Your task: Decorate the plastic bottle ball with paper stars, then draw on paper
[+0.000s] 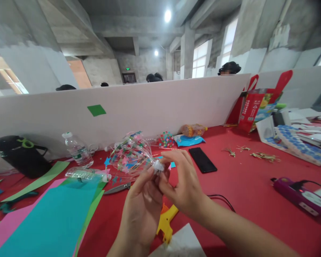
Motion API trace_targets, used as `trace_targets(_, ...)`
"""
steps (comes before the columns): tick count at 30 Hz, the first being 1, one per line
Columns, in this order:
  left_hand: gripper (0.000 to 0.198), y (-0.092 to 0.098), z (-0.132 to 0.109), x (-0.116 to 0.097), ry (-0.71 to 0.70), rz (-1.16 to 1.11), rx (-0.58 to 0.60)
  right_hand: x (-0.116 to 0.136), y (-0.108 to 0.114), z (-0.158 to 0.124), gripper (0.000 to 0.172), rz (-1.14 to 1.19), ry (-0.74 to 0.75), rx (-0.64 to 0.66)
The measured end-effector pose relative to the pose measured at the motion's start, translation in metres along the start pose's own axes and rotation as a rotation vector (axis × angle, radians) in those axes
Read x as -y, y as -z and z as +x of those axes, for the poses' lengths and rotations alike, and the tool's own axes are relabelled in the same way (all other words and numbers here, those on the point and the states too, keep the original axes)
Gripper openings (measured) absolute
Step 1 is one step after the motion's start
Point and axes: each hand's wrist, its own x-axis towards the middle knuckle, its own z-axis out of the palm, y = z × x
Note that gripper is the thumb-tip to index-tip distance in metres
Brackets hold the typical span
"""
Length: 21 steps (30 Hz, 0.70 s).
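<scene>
A clear plastic bottle [131, 155] covered with coloured star stickers lies tilted in the air above the red table [243, 178], its white neck towards me. My left hand [141, 210] is closed around the neck from below. My right hand [182, 182] pinches the white mouth [158, 166] of the bottle with fingers and thumb. Under my hands lies a yellow glue gun [166, 221] with a black cable.
Coloured paper sheets [50, 217] lie at the left beside a black bag [18, 155], a water bottle [77, 150] and scissors [117, 188]. A black phone [202, 159], a pile of stars [166, 139], a red carton [254, 107], a purple device [302, 196]. People sit behind the white partition [149, 103].
</scene>
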Motion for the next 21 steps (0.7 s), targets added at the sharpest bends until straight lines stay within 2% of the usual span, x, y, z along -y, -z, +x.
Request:
trace_targets(6, 0.01, -0.0007, 0.0015, -0.0004, 0.04, -0.027, -0.019, 0.0022, 0.0035, 0.0044, 0.058, -0.079, 0.078, 0.005)
trace_targets(14, 0.019, -0.0005, 0.0027, -0.0005, 0.084, -0.014, -0.04, 0.0072, 0.0058, 0.0063, 0.056, -0.111, 0.177, -0.026)
trace_targets(21, 0.017, 0.0058, 0.007, 0.0019, 0.088, -0.015, 0.059, 0.0089, 0.0073, 0.0084, 0.051, -0.097, 0.192, -0.028)
